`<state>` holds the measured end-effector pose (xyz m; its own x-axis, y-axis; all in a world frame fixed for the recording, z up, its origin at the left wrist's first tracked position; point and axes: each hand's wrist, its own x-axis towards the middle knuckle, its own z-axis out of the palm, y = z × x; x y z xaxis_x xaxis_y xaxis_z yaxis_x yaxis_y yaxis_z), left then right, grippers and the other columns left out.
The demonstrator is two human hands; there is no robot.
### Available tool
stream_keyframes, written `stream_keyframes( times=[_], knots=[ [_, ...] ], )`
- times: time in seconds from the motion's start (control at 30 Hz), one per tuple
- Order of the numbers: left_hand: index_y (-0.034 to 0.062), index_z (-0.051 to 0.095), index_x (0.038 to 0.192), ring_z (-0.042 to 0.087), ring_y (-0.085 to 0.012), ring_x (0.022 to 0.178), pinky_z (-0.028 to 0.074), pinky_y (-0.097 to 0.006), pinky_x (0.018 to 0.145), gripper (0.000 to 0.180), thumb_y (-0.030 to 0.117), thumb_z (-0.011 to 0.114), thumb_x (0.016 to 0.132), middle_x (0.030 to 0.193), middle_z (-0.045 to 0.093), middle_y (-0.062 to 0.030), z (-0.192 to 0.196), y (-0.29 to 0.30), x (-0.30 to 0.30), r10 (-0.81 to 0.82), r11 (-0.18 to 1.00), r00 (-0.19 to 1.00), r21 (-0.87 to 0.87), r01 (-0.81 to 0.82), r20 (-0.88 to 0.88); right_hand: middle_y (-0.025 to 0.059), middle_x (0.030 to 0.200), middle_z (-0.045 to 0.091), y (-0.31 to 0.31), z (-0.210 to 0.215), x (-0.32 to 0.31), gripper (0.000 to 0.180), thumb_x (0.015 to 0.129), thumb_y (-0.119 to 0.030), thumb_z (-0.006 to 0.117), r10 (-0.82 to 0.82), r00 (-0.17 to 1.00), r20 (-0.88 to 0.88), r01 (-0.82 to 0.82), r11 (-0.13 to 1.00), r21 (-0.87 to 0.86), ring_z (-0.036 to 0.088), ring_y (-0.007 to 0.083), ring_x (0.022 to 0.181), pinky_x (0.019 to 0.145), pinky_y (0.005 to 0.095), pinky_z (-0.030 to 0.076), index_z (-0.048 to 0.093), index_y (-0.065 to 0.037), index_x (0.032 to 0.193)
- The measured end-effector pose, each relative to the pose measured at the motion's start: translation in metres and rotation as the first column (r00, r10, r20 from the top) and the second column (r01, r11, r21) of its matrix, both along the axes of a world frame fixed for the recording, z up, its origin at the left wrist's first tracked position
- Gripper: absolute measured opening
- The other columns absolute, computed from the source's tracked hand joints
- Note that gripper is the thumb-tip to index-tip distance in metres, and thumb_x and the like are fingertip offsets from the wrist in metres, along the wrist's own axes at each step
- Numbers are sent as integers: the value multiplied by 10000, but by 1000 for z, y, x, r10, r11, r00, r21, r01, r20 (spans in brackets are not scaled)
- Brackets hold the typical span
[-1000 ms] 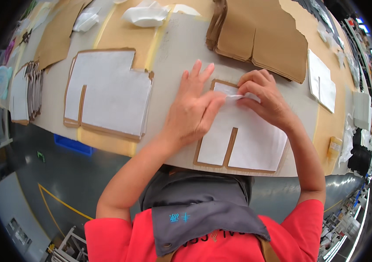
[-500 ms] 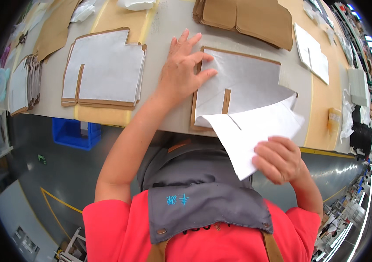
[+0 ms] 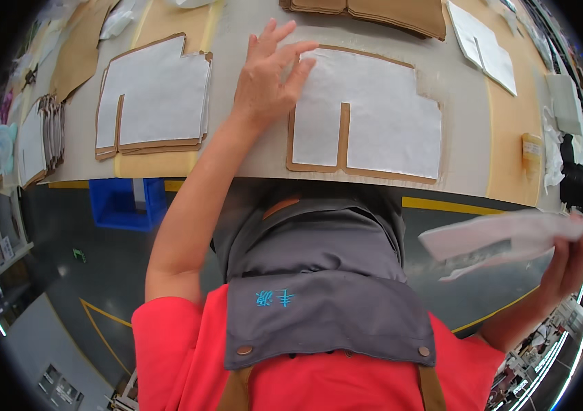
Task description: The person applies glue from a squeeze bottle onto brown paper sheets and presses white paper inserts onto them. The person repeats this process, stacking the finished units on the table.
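A brown cut piece with a white face and a narrow slot (image 3: pixel 380 116) lies flat on the table before me. By its far left corner is my left hand (image 3: pixel 271 75), fingers spread, thumb and fingertips over or touching the edge. Out to the right, past the table's front edge, my right hand (image 3: pixel 569 257) grips a white sheet of backing paper (image 3: pixel 497 236), which is bent and smeared by motion. A stack of similar white-faced pieces (image 3: pixel 161 96) sits left of my left arm.
Brown pieces are stacked at the far edge (image 3: pixel 387 15). One white slotted sheet (image 3: pixel 483 48) lies at the far right, near a yellowish roll (image 3: pixel 530 152). More pieces stand bunched at left (image 3: pixel 43 140). A blue crate (image 3: pixel 127 204) is below the table's front edge.
My right hand has pulled the white sheet off the brown piece and swung it right, beyond the table edge. The piece now lies flat, its white face uncovered. The left hand stays by its corner.
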<state>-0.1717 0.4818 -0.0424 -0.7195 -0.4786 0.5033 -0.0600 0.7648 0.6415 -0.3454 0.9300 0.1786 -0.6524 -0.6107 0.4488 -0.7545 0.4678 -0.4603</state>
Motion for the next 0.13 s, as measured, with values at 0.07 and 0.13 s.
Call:
stream_keyframes(
  times=[0.07, 0.13],
  knots=[
    [177, 638, 1310, 344, -330, 1453, 203, -476, 1214, 385, 261, 666, 936, 1506, 466, -145, 13, 20, -1, -201, 975, 975, -82, 209, 95, 139, 1349, 562, -10, -2, -55, 424, 984, 2, 525, 4, 972, 234, -42, 986, 159, 548, 212, 1222, 1057, 322, 410, 458, 50, 1400],
    [178, 595, 1373, 338, -329, 1457, 199, -475, 1216, 443, 262, 657, 943, 1520, 449, -144, 22, 40, 1, -293, 945, 944, -104, 310, 150, 104, 1395, 532, -38, -21, -105, 458, 989, -17, 531, 17, 960, 280, -98, 955, 281, 504, 219, 1272, 1079, 313, 376, 441, 18, 1437]
  ],
)
